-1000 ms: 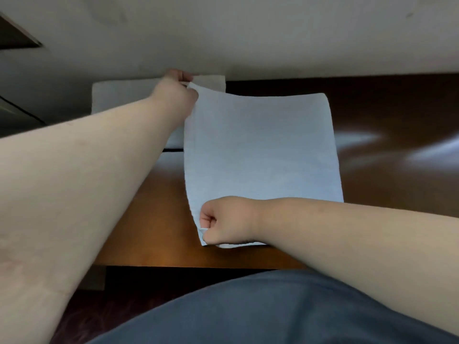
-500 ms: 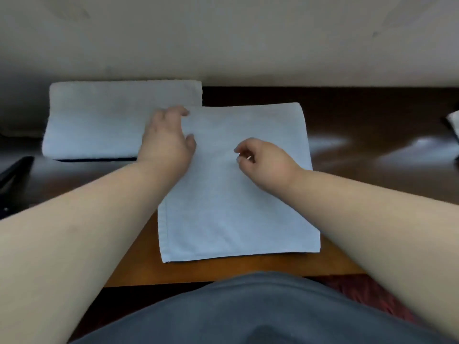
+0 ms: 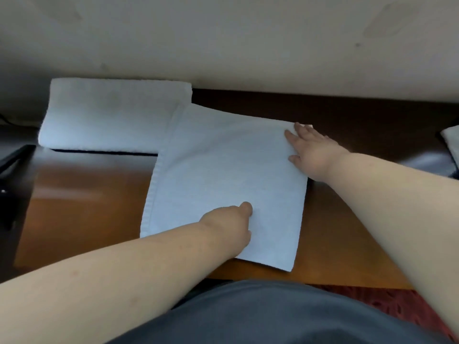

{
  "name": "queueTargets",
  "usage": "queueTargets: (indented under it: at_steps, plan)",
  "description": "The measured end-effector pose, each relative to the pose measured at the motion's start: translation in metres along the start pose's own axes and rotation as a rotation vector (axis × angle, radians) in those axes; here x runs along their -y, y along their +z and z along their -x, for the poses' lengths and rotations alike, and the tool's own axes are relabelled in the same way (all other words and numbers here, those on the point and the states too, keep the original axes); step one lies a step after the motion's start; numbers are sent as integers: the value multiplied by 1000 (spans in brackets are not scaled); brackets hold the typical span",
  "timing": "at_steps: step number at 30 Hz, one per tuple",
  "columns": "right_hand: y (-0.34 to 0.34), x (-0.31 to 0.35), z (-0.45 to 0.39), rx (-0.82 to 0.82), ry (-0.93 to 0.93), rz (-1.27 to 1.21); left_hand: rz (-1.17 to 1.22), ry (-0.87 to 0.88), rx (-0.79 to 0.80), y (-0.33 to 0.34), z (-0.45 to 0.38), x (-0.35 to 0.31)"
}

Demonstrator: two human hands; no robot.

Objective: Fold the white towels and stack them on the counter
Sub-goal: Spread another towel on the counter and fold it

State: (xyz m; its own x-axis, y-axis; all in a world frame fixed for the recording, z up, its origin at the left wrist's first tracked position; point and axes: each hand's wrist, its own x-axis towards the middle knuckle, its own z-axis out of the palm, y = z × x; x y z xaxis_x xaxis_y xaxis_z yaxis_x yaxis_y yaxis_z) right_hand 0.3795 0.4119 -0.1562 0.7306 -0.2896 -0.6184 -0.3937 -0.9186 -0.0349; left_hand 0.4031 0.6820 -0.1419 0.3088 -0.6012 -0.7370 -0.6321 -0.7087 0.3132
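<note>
A white towel lies flat, folded into a rectangle, on the brown wooden counter. Its far left corner overlaps a folded white towel stack against the wall at the back left. My right hand lies flat with spread fingers on the towel's far right corner. Near the towel's front edge my left hand rests on the cloth, thumb up and fingers curled under, with nothing held that I can see.
The wall runs close behind the counter. A further piece of white cloth shows at the right edge. A dark object lies at the left edge. My dark-clothed body is against the counter's front edge.
The towel, held up by two corners a second ago, now lies flat. My right hand slid out to the far right corner and my left hand drew back to the near edge.
</note>
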Motion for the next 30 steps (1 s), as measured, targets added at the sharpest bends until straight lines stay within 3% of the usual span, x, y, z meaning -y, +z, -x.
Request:
queueTargets:
  at_steps: [5,11,14,17,20,24,27,30]
  plan:
    - [30,-63,38,-41,164,-68,-27,-20,-12,5,-8,-45]
    - [68,-130,105,-67,518,-240,-213,-47,-110,3,-35,-95]
    - [84,-131,134,-44,575,-128,-269,-73,-172,-4,-50,-107]
    - [94,-117,153,-25,510,-28,-320,-92,-235,-10,-57,-100]
    - [98,-107,163,41,477,-105,-343,-93,-275,-12,-55,-77]
    - [83,-103,157,133,388,-104,-397,-123,-201,-6,-45,-52]
    - [76,-103,147,-45,200,-266,-402,-56,-257,2,-39,-48]
    - [92,-100,147,-207,-76,-226,-528,261,-322,23,-30,-50]
